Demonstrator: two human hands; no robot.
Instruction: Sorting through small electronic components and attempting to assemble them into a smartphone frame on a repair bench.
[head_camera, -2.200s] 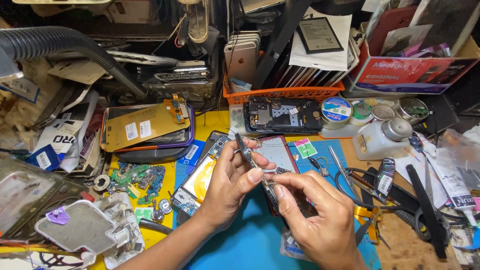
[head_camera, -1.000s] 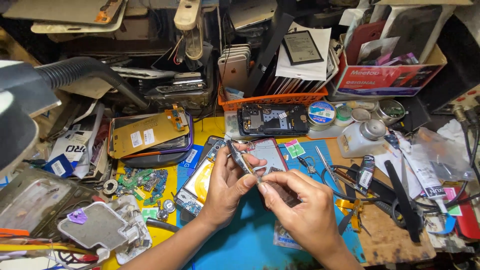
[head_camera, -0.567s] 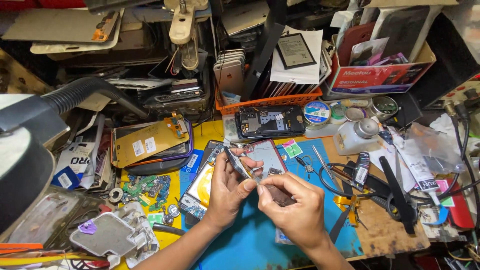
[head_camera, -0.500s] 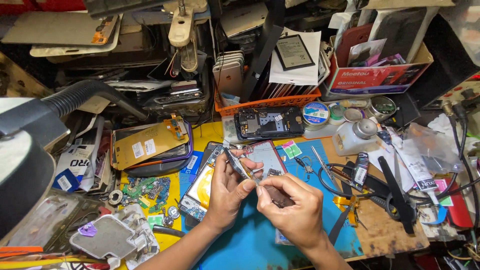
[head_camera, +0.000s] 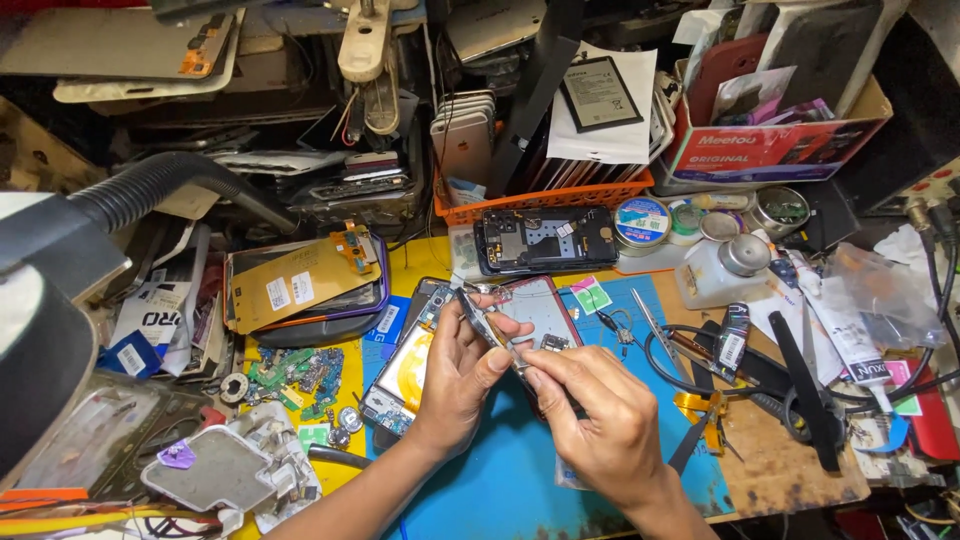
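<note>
A: What sits in the middle of the bench?

B: A thin phone frame (head_camera: 487, 330), tilted on edge above the blue work mat (head_camera: 500, 480), just in front of an opened phone (head_camera: 537, 312) that lies flat with its reddish inside up.

A: Who holds it?

B: Both hands. The left hand (head_camera: 462, 385) is closed around the frame's near edge, thumb on top. The right hand (head_camera: 598, 425) pinches the frame's lower end with its fingertips (head_camera: 530, 372), closed on it; I cannot tell whether a small tool is between them.

A: And just beside that?

B: To the left, touching the mat's edge, lies a phone with a yellow inner panel (head_camera: 405, 385). Farther left sits a gold-coloured display panel (head_camera: 300, 285) on a stack of screens, with green circuit scraps (head_camera: 295, 372) near it. To the right of the hands lie tweezers (head_camera: 650, 335) and black cable loops (head_camera: 690, 355).

A: Farther back?

B: A black phone chassis (head_camera: 545, 240) with its boards exposed rests against an orange basket (head_camera: 545, 198) full of upright phones. To its right stand 2 rolls of tape (head_camera: 642, 222) and a clear bottle (head_camera: 720, 272). A grey lamp arm (head_camera: 150, 195) crosses the far left.
</note>
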